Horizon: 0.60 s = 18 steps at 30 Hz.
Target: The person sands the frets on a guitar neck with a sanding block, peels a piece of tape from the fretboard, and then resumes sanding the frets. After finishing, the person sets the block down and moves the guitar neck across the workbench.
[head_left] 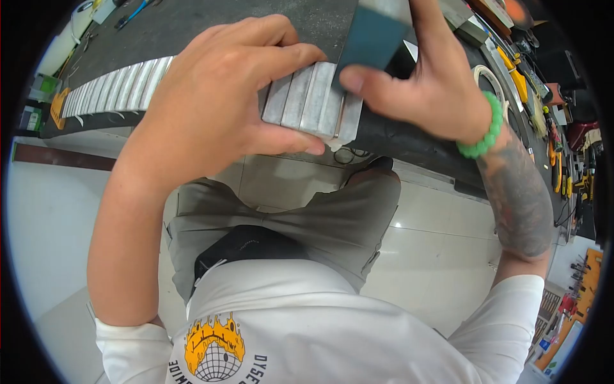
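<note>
My left hand is closed around the end of a row of grey metal bars packed side by side, its thumb along the near side and its fingers over the far side. My right hand grips a teal-blue rectangular block that stands upright against the right end of these bars, thumb on its near face. Farther left, a long line of similar silver bars runs across the dark bench top. Whether both groups of bars join is hidden behind my left hand.
The bench's dark mat reaches away from me. On the right lie a roll of tape, yellow-handled tools and other hand tools. A yellow piece stands at the line's left end. Tools hang on an orange board.
</note>
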### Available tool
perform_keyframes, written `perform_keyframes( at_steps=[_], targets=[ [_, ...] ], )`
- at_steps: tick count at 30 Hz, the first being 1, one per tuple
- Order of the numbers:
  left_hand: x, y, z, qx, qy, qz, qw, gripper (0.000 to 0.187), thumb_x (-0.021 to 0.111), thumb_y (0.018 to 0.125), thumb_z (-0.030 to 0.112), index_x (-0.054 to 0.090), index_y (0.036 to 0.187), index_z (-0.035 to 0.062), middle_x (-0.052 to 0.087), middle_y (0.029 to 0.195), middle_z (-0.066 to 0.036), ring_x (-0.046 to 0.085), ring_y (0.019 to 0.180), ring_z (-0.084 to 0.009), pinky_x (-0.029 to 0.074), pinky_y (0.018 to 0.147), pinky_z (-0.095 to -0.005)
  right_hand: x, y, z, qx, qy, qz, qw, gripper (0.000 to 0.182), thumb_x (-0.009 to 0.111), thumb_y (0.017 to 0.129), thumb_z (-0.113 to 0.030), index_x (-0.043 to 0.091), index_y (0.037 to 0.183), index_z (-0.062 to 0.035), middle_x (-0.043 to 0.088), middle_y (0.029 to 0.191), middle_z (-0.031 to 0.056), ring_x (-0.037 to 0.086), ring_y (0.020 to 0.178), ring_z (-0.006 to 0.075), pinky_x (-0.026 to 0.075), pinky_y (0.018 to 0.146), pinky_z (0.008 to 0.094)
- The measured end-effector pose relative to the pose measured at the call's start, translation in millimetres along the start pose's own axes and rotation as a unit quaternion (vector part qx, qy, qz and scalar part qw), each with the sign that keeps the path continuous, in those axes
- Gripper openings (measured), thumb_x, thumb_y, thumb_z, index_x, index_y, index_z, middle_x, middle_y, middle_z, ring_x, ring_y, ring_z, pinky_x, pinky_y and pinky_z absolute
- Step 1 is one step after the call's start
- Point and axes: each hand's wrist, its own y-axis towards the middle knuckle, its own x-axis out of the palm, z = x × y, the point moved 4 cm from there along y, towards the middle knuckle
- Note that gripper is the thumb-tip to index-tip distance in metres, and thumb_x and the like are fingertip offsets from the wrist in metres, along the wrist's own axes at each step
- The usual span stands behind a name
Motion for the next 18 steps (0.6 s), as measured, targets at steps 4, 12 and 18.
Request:
perform_keyframes(
  at_steps=[4,12,18],
  targets=[
    [2,-3,-8,0.048,0.036,0.058,0.997,0.067,0.092,0.062,0.035,0.07,0.114,0.0004,0.065,0.119,-0.013,0.061,0.108,-0.0374,0.047,0.099,-0.0449,6,-11,-56,-0.015,-0.158,-0.172,0.972,0.086,0.085,0.077,-0.024,0.038,0.145,-0.0027,0.05,0.126,0.0146,0.057,0.11,0.0277,0.048,0.1,0.0401],
    [0,-3,-2,0.08,0.028,0.087,0.993,0.073,0.092,0.06,0.041,0.069,0.115,-0.001,0.062,0.11,-0.011,0.06,0.099,-0.0336,0.048,0.089,-0.043,8,-3,-59,-0.12,-0.168,-0.132,0.969,0.098,0.091,0.072,-0.031,0.036,0.148,-0.0021,0.062,0.118,0.013,0.059,0.111,0.0228,0.049,0.096,0.0374],
    [0,1,-2,0.07,0.017,0.082,0.994,0.072,0.092,0.061,0.043,0.069,0.116,0.0009,0.06,0.103,-0.01,0.06,0.097,-0.0321,0.048,0.087,-0.0417,-4,2,-42,0.021,-0.16,-0.079,0.984,0.098,0.09,0.073,-0.033,0.035,0.147,0.0005,0.056,0.127,0.0154,0.057,0.113,0.0229,0.049,0.095,0.039]
  ],
)
